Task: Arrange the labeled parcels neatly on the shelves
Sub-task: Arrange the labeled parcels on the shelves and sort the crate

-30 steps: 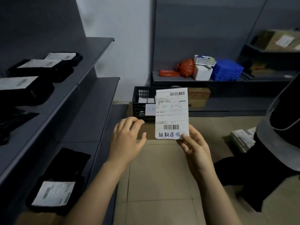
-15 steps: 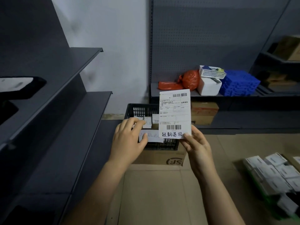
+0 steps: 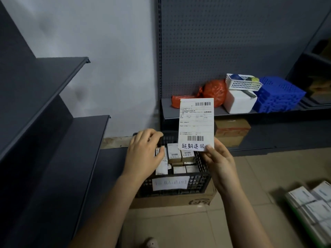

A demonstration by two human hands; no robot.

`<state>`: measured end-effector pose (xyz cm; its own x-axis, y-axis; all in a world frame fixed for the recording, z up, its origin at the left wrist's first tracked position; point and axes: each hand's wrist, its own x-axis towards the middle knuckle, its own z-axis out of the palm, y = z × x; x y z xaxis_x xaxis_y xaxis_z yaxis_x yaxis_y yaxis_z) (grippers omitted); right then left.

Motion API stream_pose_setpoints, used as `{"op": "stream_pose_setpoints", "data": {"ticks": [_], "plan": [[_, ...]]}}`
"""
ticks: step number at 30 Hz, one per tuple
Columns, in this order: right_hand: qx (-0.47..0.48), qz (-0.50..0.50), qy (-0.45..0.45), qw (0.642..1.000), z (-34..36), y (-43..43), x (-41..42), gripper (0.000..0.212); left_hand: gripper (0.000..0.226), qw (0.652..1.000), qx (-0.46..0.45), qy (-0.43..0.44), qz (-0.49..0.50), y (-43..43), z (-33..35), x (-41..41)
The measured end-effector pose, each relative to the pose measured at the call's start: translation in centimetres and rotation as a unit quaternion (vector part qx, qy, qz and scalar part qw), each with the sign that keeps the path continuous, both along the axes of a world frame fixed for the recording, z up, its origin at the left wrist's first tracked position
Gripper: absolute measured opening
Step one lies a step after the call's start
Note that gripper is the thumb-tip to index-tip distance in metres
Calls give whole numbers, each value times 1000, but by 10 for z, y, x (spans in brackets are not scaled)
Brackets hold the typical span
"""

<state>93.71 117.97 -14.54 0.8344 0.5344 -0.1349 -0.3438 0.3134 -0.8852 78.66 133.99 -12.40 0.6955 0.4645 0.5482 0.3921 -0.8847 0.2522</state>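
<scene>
Both forearms extending forward, left hand [image 3: 143, 154] hovering palm-down, fingers [image 3: 152, 136] loosely curling, right hand [image 3: 220, 161] pinching label [image 3: 196, 122] upright at its bottom corner

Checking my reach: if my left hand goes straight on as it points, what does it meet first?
Likely the boxes in the crate, right by the left hand; depth is unclear, so perhaps the crate's far wall.

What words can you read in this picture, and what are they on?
"超期退回": handwritten at the bottom of the label held by the right hand.
"业务类型": printed near its top; the rest too small.
Paper note on the crate: blurred.
Print on the parcels and the cardboard box logo: unreadable.
</scene>
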Motion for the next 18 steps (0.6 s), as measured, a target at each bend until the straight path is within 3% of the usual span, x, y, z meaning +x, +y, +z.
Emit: {"op": "stream_pose_setpoints", "data": {"ticks": [9, 18], "plan": [[-36, 4, 17, 999, -23, 105, 76, 39, 32, 999, -16, 43, -30, 117, -23, 84], [-117, 84, 62, 988, -74, 189, 148, 37, 31, 994, -63, 85, 20, 184, -80, 144]]}}
